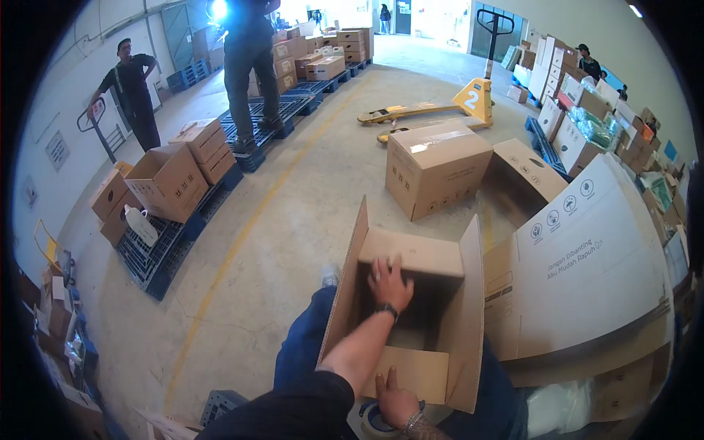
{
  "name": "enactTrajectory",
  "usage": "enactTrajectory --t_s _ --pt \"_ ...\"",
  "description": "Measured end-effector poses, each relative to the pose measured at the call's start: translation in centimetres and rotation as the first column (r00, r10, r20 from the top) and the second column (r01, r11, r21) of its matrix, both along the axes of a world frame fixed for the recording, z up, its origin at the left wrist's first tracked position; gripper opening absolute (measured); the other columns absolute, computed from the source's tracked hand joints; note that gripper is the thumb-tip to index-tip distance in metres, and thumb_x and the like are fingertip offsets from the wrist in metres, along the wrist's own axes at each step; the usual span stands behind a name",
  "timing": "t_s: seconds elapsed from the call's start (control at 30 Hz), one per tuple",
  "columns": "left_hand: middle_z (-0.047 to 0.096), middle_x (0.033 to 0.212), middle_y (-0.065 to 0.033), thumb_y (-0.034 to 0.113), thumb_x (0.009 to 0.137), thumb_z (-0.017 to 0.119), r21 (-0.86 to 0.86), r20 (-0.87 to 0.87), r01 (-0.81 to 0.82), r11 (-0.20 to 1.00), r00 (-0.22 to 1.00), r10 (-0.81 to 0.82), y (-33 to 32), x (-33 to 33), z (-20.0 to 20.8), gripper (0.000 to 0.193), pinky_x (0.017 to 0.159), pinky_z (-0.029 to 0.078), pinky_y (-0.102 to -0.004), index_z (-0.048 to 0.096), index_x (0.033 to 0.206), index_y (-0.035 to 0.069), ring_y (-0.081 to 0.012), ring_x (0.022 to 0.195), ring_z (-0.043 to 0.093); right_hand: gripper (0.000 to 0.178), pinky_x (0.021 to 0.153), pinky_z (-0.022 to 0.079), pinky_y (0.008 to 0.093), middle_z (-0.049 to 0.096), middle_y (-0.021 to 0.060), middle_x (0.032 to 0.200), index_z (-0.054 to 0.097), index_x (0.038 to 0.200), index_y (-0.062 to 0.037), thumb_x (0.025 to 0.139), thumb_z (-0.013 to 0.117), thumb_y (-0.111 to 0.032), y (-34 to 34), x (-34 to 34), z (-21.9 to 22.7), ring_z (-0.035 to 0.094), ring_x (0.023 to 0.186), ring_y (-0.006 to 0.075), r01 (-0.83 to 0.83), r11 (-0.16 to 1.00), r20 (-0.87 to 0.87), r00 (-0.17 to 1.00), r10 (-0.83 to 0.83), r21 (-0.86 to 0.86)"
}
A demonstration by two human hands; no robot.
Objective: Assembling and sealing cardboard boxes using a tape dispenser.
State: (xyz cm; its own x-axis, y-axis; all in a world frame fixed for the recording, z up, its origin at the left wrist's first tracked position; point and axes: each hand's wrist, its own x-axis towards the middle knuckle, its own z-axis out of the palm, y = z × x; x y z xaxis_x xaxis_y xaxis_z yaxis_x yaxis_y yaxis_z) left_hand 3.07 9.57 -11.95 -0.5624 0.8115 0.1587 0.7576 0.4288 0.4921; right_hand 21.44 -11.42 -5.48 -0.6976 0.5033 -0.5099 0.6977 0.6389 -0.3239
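Observation:
An upright cardboard box (pixel 462 308) stands between my legs with its top flaps raised and its inside showing. My left hand (pixel 391 284) is open, fingers spread on the far flap (pixel 433 253), which is folded inward. At the near end my right hand (pixel 397 405) rests two outstretched fingers on the near flap (pixel 422 367); its other fingers are partly hidden. A roll of tape (pixel 372 425) lies beside and partly behind the right hand; whether the hand touches it I cannot tell.
Ahead stand a taped carton (pixel 440 165) and an open carton (pixel 529 172), with a yellow pallet jack (pixel 475 103) beyond. Flattened cardboard (pixel 587 257) leans at right. Blue pallets (pixel 150 257) with boxes line the left, where two people stand (pixel 136 92).

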Motion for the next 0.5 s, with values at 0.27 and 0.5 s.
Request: enactTrajectory --t_s 0.27,0.5 --pt "0.013 0.18 -0.0149 0.028 0.082 0.085 -0.089 -0.013 0.084 0.992 0.996 -0.086 -2.7 0.8 -9.8 0.111 0.123 0.026 -0.0768 0.021 0.173 0.029 -0.0401 0.168 0.003 0.083 0.096 0.062 0.0486 0.024 0.0237 0.177 0.045 0.164 -0.0086 0.086 0.072 0.0 5.5 10.6 9.5 0.055 0.143 0.0438 0.253 0.936 -0.517 0.851 -0.094 0.246" --pt "0.013 0.18 -0.0109 0.027 0.083 0.083 -0.208 0.057 0.082 0.975 0.996 -0.072 -2.0 1.4 -9.4 0.107 0.12 0.029 -0.08 0.024 0.172 0.028 -0.0377 0.169 0.005 0.085 0.119 0.048 0.0469 0.049 0.0233 0.165 0.045 0.164 -0.0056 0.081 0.065 0.007 13.6 14.3 11.6 0.054 0.148 0.0384 0.385 0.903 -0.468 0.844 -0.261 0.191"
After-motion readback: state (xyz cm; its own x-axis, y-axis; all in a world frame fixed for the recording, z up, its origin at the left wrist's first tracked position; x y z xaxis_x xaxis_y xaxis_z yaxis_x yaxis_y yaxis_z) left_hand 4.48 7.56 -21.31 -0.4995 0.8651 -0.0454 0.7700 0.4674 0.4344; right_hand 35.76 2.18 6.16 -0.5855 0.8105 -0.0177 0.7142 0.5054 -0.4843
